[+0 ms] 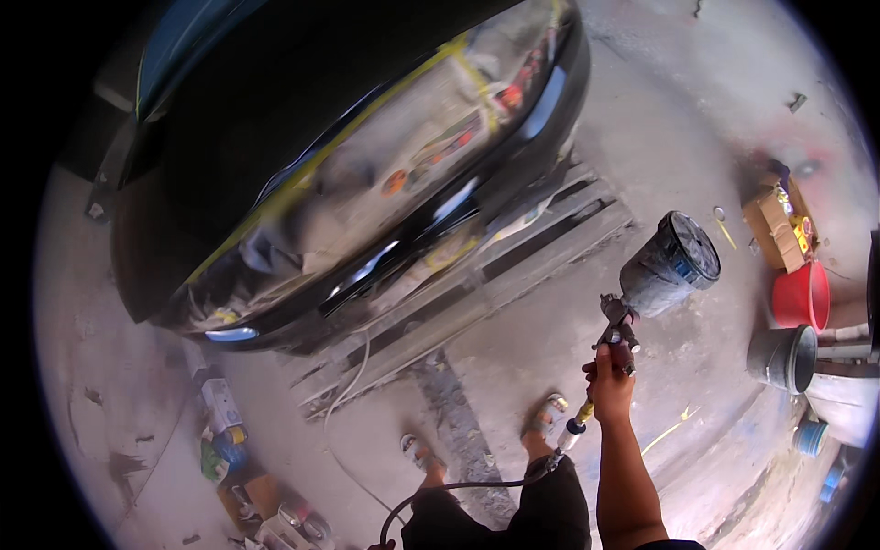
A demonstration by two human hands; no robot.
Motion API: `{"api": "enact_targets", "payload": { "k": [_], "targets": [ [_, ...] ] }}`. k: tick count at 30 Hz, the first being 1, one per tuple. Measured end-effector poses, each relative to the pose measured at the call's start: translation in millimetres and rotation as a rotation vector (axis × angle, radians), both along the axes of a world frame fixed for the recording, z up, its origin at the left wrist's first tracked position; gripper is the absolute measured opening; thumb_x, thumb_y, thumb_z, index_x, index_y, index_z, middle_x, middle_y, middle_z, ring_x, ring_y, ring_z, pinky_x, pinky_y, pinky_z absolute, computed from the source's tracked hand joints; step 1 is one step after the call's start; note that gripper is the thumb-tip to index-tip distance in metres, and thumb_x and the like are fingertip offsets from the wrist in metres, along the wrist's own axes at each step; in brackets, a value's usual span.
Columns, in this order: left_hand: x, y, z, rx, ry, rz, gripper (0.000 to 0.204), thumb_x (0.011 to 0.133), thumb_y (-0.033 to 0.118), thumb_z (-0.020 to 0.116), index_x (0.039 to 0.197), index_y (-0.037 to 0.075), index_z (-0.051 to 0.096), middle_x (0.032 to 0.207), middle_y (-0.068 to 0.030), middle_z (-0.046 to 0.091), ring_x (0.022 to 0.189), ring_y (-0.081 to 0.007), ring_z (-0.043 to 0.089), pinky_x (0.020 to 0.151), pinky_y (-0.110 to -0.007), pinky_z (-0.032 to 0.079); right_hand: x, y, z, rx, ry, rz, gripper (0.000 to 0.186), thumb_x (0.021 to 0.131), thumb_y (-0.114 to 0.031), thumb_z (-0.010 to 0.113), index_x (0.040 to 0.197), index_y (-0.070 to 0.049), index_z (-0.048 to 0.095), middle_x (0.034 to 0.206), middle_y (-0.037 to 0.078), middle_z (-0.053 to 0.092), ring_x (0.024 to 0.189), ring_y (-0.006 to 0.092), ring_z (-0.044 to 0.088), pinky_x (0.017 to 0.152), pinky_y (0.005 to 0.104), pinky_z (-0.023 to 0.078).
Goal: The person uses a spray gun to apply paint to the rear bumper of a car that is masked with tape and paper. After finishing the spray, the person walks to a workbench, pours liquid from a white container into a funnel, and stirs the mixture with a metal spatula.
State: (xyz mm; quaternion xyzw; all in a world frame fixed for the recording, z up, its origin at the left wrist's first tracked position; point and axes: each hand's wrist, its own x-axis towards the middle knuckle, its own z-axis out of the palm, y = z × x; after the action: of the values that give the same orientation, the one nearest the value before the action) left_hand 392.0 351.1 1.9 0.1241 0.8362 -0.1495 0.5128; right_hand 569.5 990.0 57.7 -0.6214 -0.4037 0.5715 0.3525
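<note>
Mostly cut off at the lower edge, the left hand (382,545) lay beside a curving black rubber hose (458,484), its grip impossible to tell. The right hand (610,390) clenched a dark metal spray gun (617,318), whose round, grey-smeared cup (658,270) hid some concrete floor (541,344). Leftward, yellow-taped masking sheets (417,119) blurred across a black car body (247,128); rightward stood a red plastic bucket (797,298).

The shorts (552,504) were black and plain, the lower legs (434,476) bare beneath them. The sandals (414,447) were open, with pale straps (550,412). A dark sleeve (674,545) ended above the right forearm (628,472), bare like the right hand (612,385).
</note>
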Motion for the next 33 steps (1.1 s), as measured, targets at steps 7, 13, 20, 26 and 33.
{"api": "enact_targets", "payload": {
  "k": [7,13,20,26,33],
  "targets": [
    [37,118,-17,0.283,0.176,0.811,0.037,0.082,0.038,0.063,0.063,0.007,0.055,0.052,-0.0017,0.050,0.044,-0.0138,0.048,0.045,-0.030,0.039,48,63,34,-0.206,0.196,0.297,0.019,0.087,-0.020,0.059,0.095,-0.004,0.054,0.066,0.004,0.060,0.057,0.0075,0.054,0.046,0.0211,0.039],
    [65,211,-19,0.379,0.141,0.683,0.036,0.080,0.037,0.064,0.062,0.006,0.058,0.053,-0.0015,0.052,0.048,-0.0145,0.050,0.047,-0.032,0.037,4,126,39,-0.097,0.321,0.635,0.024,0.086,-0.015,0.061,0.103,0.000,0.052,0.078,0.005,0.058,0.067,0.0107,0.059,0.060,0.0248,0.047],
    [87,317,-27,0.277,0.196,0.381,0.046,0.078,0.047,0.058,0.068,0.002,0.062,0.062,-0.0140,0.060,0.060,-0.0293,0.058,0.058,-0.041,0.043,-26,229,35,0.074,0.166,0.629,0.026,0.088,-0.031,0.061,0.083,-0.006,0.055,0.063,0.000,0.056,0.054,0.0074,0.053,0.045,0.0218,0.039],
    [96,391,-28,0.250,0.142,0.274,0.050,0.080,0.048,0.051,0.071,0.000,0.063,0.070,-0.0214,0.062,0.074,-0.0394,0.060,0.067,-0.047,0.045,-7,321,65,0.379,0.078,0.354,0.020,0.088,-0.021,0.061,0.094,-0.006,0.050,0.068,0.001,0.054,0.055,0.0071,0.050,0.048,0.0216,0.040],
    [122,438,-21,0.239,0.106,0.268,0.049,0.080,0.047,0.050,0.076,0.001,0.065,0.078,-0.0227,0.063,0.080,-0.0401,0.061,0.072,-0.048,0.047,-16,332,67,0.524,0.116,0.301,0.020,0.085,-0.007,0.060,0.099,-0.004,0.047,0.078,0.003,0.055,0.064,0.0082,0.053,0.056,0.0225,0.045]
  ]
}}
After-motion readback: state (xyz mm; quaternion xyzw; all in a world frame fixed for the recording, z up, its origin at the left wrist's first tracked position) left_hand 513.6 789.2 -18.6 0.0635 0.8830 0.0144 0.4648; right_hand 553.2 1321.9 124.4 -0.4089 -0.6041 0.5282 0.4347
